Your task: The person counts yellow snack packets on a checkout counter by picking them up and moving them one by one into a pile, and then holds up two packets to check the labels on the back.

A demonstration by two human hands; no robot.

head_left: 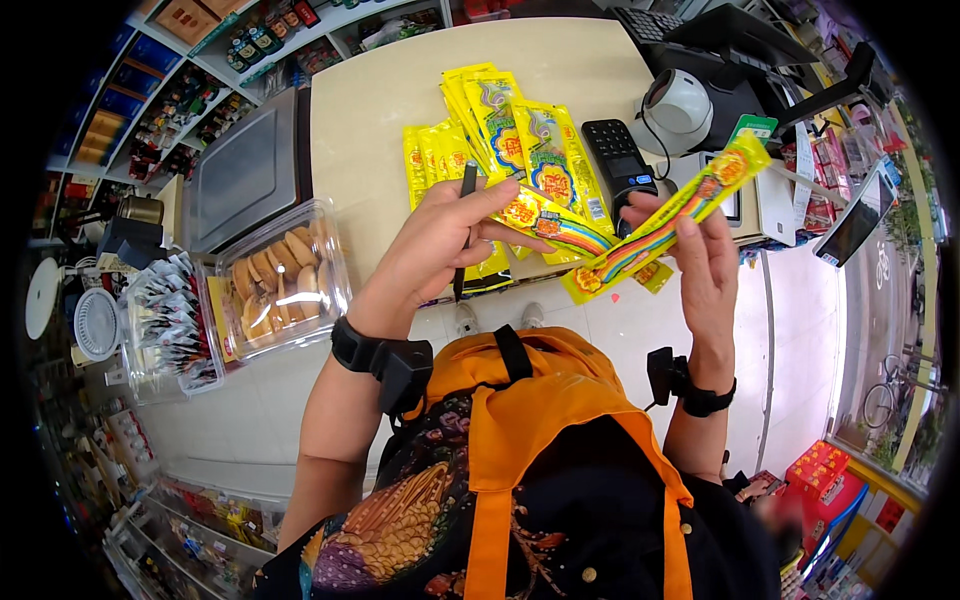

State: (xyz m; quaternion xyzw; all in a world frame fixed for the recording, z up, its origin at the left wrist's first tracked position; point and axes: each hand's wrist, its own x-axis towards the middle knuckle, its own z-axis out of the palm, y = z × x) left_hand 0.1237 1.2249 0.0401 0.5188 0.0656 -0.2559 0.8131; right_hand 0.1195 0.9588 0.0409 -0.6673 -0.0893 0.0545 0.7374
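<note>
One yellow packet in each hand, crossed above the table's near edge.
From my chest, my left hand [435, 235] is at eleven o'clock, half curled, pinching the rainbow-striped packet [550, 222] with a black pen [467, 185] tucked between its fingers; my right hand [705, 250], at one o'clock, is loosely closed around the second packet [652, 232]. I'd judge a light edge grip best, the pen angled off the wrapper, the two packets fanned apart so neither hides the other. Count: two packets held, one pen; on the table [370, 80] at twelve, a pile of yellow packets [500, 125], overlapping too much to count surely; toward one, one keypad terminal [612, 140] and one white scanner [677, 112]; at ten, one clear biscuit box [341, 270].
</note>
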